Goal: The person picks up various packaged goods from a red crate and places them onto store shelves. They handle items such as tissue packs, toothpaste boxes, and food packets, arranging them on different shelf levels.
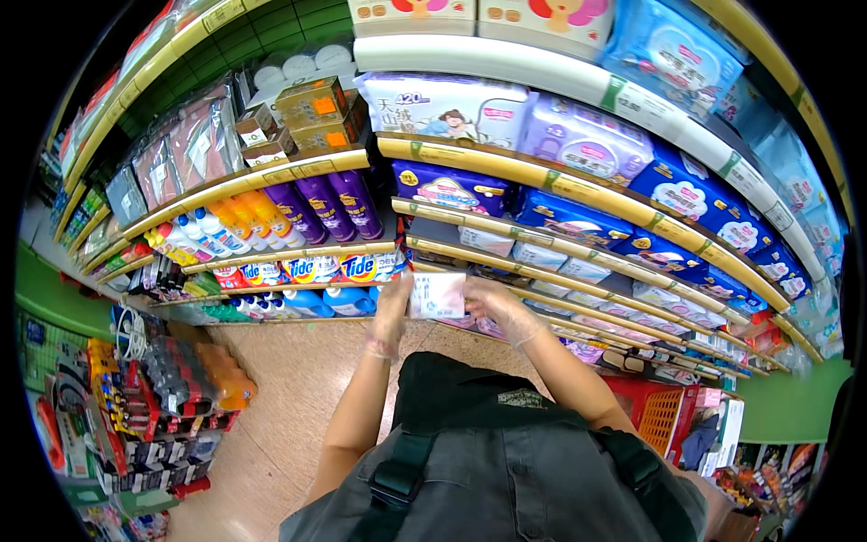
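Note:
My left hand (391, 315) and my right hand (498, 305), both in thin clear gloves, hold a small white and pale pink package (438, 295) between them, one at each side. The package bears writing and is slightly blurred. Just beyond it runs a shelf edge (467, 257), with white packages (538, 255) on the shelf behind. Blue sanitary pad packs (450, 186) lie on a higher shelf. Tide detergent packs (362, 266) stand to the left of my left hand.
Purple spray cans (328, 206) and orange bottles (250, 217) fill the left shelf. Blue detergent jugs (349, 301) stand low down. Bundled drink bottles (179, 376) are stacked at the left beside the tiled floor (278, 406). An orange plastic basket (658, 414) is at the right.

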A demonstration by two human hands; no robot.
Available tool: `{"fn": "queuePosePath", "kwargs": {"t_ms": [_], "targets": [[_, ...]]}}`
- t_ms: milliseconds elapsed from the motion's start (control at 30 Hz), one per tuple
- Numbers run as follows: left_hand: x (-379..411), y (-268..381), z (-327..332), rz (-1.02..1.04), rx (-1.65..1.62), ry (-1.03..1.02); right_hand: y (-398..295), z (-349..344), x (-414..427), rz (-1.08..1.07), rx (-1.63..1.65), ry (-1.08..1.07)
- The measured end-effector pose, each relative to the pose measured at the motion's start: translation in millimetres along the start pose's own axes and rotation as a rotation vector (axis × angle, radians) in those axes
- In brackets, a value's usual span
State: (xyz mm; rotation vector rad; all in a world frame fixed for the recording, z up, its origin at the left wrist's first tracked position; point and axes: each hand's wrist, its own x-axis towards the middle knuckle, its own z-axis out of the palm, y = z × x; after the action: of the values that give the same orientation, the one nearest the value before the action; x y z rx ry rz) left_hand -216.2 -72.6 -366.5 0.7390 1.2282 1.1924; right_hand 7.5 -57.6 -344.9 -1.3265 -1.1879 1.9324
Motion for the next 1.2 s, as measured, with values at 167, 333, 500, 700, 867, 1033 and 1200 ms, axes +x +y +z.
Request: {"fn": "queuePosePath", "kwargs": {"t_ms": [167,333,500,700,867,1033,1200], "targets": [[44.3,51.1,-14.0,0.151,0.031,-0.118,-41.4,49.0,16.4,-0.183,0.172,0.078],[51.8,72.3,-18.6,0.097,-0.120,-0.166,-65.0,75.5,14.6,-0.327,0.222,0.171],[70.8,66.9,-24.1,0.094,-0.252,-0.260,-43.4,78.6,38.2,-0.408,0.248,0.218],[101.5,61.5,-25.7,0.085,-0.318,-0.287,-45.1,83.7,38.1,-0.419,0.223,0.312],[111.7,51.2,-24.2,0.102,-0.353,-0.292,-51.5,84.1,39.1,-0.382,0.218,0.357],[110.0,54.9,-8.4,0.120,-0.288,-0.291,-44.4,72.6,49.7,-0.475,0.218,0.341],[117.6,54.2,-0.5,0.134,-0.311,-0.349,-40.9,67.2,56.0,-0.442,0.154,0.373]]}}
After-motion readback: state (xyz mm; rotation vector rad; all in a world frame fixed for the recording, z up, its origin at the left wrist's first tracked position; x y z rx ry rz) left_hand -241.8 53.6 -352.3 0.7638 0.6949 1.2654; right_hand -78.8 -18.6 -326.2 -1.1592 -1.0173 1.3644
